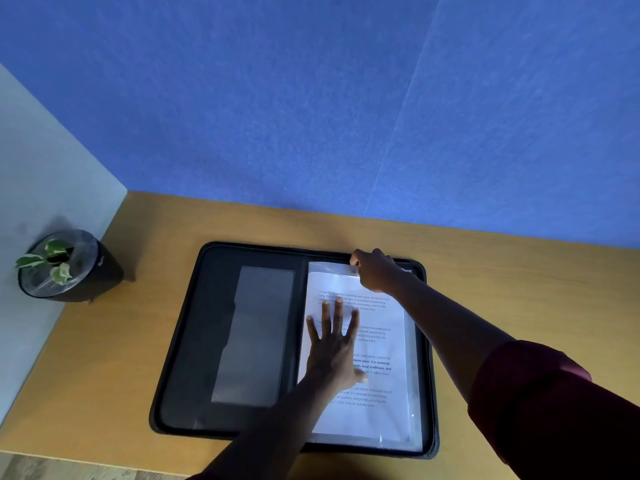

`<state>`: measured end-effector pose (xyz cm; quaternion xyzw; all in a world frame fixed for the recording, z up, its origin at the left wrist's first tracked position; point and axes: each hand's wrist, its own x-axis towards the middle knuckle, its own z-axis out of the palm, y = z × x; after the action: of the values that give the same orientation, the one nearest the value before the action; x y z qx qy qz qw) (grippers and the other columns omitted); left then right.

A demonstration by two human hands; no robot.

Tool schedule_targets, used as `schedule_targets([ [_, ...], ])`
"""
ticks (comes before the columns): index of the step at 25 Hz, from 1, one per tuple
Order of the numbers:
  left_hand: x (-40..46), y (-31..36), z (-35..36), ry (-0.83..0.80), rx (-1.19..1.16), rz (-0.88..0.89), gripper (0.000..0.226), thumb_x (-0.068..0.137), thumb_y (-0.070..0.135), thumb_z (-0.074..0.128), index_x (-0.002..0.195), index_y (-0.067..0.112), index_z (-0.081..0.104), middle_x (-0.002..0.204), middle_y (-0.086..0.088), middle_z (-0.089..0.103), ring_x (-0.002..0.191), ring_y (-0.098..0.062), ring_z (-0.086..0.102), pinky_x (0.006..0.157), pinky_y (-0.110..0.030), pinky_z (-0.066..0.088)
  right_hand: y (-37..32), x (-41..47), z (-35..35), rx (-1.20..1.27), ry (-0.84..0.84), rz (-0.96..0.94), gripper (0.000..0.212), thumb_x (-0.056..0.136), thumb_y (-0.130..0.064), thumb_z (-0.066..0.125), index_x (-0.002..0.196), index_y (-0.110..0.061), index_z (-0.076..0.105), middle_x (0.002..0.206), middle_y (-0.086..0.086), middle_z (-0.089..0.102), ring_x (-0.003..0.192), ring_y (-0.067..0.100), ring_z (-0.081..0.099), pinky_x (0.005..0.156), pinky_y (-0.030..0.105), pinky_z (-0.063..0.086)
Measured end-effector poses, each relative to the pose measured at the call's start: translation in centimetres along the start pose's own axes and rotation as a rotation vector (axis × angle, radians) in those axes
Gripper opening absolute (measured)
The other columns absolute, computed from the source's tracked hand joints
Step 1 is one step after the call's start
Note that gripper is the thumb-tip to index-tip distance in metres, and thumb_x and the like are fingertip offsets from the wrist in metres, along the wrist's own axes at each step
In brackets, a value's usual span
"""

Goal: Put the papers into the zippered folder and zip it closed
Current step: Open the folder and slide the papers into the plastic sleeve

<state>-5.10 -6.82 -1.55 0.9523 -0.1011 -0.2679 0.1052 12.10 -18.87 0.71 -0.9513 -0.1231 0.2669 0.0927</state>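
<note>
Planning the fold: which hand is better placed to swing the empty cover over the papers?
Probably the left hand: it lies flat nearest the spine, while the right hand is busy at the papers' top edge.

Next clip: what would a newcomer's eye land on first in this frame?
The black zippered folder lying open mid-desk, with white printed papers on its right half. The left hand is spread flat on the papers while the right hand pinches at their top edge. A small potted plant sits in the desk's far left corner.
</note>
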Motion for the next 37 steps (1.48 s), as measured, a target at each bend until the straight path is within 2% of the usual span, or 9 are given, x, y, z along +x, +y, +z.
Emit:
schedule_targets([
  [5, -0.1, -0.1, -0.1, 0.0, -0.009, -0.004, 0.133, 0.07, 0.059, 0.077, 0.154, 0.023, -0.019, 0.154, -0.016, -0.04, 0.139, -0.041, -0.038, 0.114, -0.067, -0.011, -0.2, -0.7, 0.5, 0.027, 0.003, 0.024, 0.038, 0.094, -0.013, 0.048, 0.131, -0.023, 0.051, 0.124, 0.015, 0.057, 0.111, 0.034, 0.055, 0.092, 0.043, 0.05],
  [9, -0.2, 0.0, -0.1, -0.002, -0.02, -0.006, 0.133, 0.07, 0.06, 0.077, 0.154, 0.024, -0.019, 0.154, -0.014, -0.039, 0.14, -0.039, -0.037, 0.114, -0.066, -0.012, 0.6, -1.3, 0.6, -0.036, 0.041, -0.001, 0.034, 0.096, -0.027, 0.054, 0.13, -0.019, 0.053, 0.126, 0.009, 0.061, 0.125, 0.029, 0.045, 0.1, 0.046, 0.035],
  [13, -0.3, 0.0, -0.1, 0.015, -0.034, -0.004, 0.133, 0.07, 0.059, 0.078, 0.154, 0.024, -0.019, 0.155, -0.014, -0.038, 0.141, -0.039, -0.035, 0.115, -0.065, -0.013, 3.8, -2.8, -0.4, -0.133, 0.054, 0.057, 0.035, 0.092, -0.036, 0.06, 0.125, -0.022, 0.056, 0.121, 0.009, 0.062, 0.124, 0.029, 0.041, 0.101, 0.046, 0.038],
  [17, -0.3, -0.1, 0.2, 0.027, -0.046, 0.0, 0.134, 0.069, 0.059, 0.079, 0.154, 0.025, -0.019, 0.155, -0.013, -0.038, 0.141, -0.039, -0.035, 0.114, -0.064, -0.014, 6.9, -4.0, -1.8, -0.11, 0.097, 0.084, 0.031, 0.089, -0.028, 0.065, 0.119, -0.026, 0.058, 0.115, 0.005, 0.066, 0.116, 0.027, 0.042, 0.094, 0.04, 0.04],
  [19, -0.2, -0.1, 0.3, 0.027, -0.05, 0.004, 0.135, 0.068, 0.059, 0.08, 0.154, 0.025, -0.019, 0.155, -0.013, -0.038, 0.141, -0.038, -0.035, 0.114, -0.064, -0.014, 7.2, -4.6, -1.4, -0.044, 0.151, 0.082, 0.034, 0.088, -0.018, 0.065, 0.121, -0.023, 0.058, 0.119, 0.004, 0.065, 0.117, 0.025, 0.045, 0.092, 0.038, 0.041],
  [24, 0.0, -0.3, 0.4, 0.018, -0.061, 0.004, 0.136, 0.065, 0.059, 0.081, 0.155, 0.025, -0.014, 0.156, -0.012, -0.038, 0.142, -0.038, -0.036, 0.115, -0.066, -0.011, 5.7, -7.3, 2.2, 0.146, 0.257, 0.183, 0.065, 0.084, -0.01, 0.069, 0.144, -0.014, 0.042, 0.151, 0.006, 0.04, 0.132, 0.03, 0.047, 0.099, 0.042, 0.048],
  [28, 0.2, -0.5, 0.6, 0.027, -0.054, 0.02, 0.135, 0.066, 0.06, 0.08, 0.155, 0.024, -0.016, 0.154, -0.013, -0.04, 0.14, -0.038, -0.038, 0.114, -0.066, -0.013, 4.5, -10.2, 5.8, 0.175, 0.328, 0.233, 0.078, 0.088, -0.016, 0.069, 0.154, -0.014, 0.026, 0.165, 0.009, 0.018, 0.131, 0.034, 0.051, 0.095, 0.042, 0.052],
  [32, -0.1, -0.5, 0.6, 0.045, -0.041, 0.038, 0.134, 0.067, 0.06, 0.079, 0.155, 0.023, -0.017, 0.154, -0.014, -0.04, 0.141, -0.038, -0.037, 0.113, -0.065, -0.014, 3.6, -13.3, 9.5, 0.152, 0.286, 0.248, 0.083, 0.092, -0.031, 0.063, 0.157, -0.014, 0.014, 0.166, 0.009, 0.006, 0.151, 0.027, 0.022, 0.116, 0.043, 0.032],
  [37, -1.7, -1.0, 0.9, 0.081, 0.005, 0.078, 0.115, 0.081, 0.059, 0.068, 0.157, 0.023, -0.01, 0.157, -0.014, -0.035, 0.144, -0.036, -0.032, 0.118, -0.061, -0.008, 3.2, -17.0, 12.8, 0.108, 0.242, 0.246, 0.08, 0.097, -0.044, 0.05, 0.158, -0.019, 0.005, 0.166, 0.004, -0.006, 0.154, 0.026, 0.0, 0.122, 0.044, 0.013],
])
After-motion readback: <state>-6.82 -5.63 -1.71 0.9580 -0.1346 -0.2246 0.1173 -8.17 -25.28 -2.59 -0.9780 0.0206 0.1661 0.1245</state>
